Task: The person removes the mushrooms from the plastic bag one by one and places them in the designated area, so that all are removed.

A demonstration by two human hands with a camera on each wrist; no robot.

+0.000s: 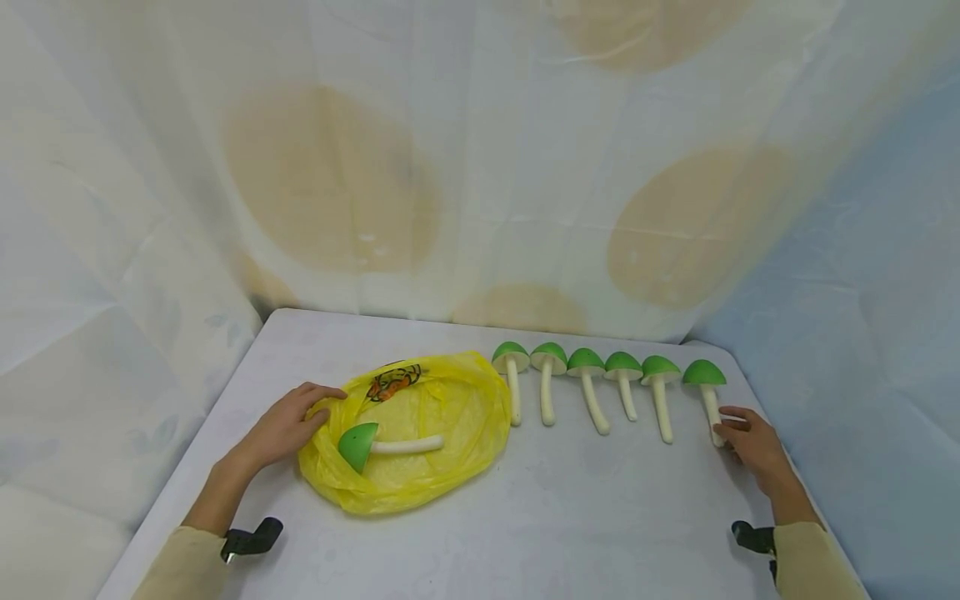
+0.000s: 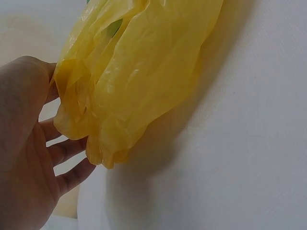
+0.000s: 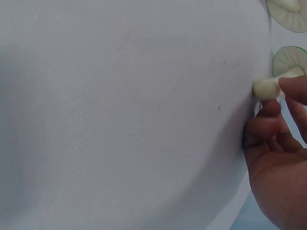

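Note:
A yellow plastic bag [image 1: 390,502] lies spread with its mouth up on the left half of the table. Inside it a toy mushroom [image 1: 357,447] with a green cap and white stem rests on its side. My left hand [image 1: 288,421] pinches the bag's left rim, thumb on one side and fingers behind the plastic in the left wrist view. At the far right, my right hand [image 1: 753,450] grips the lower stem of the end mushroom [image 1: 704,373]. The right wrist view shows the stem end [image 3: 265,89] between thumb and fingers.
Several more green-capped mushrooms [image 1: 586,362] lie in a row right of the bag, caps toward the back edge. The white table [image 1: 570,525] is enclosed by pale curtains [image 1: 487,167] at the back and both sides.

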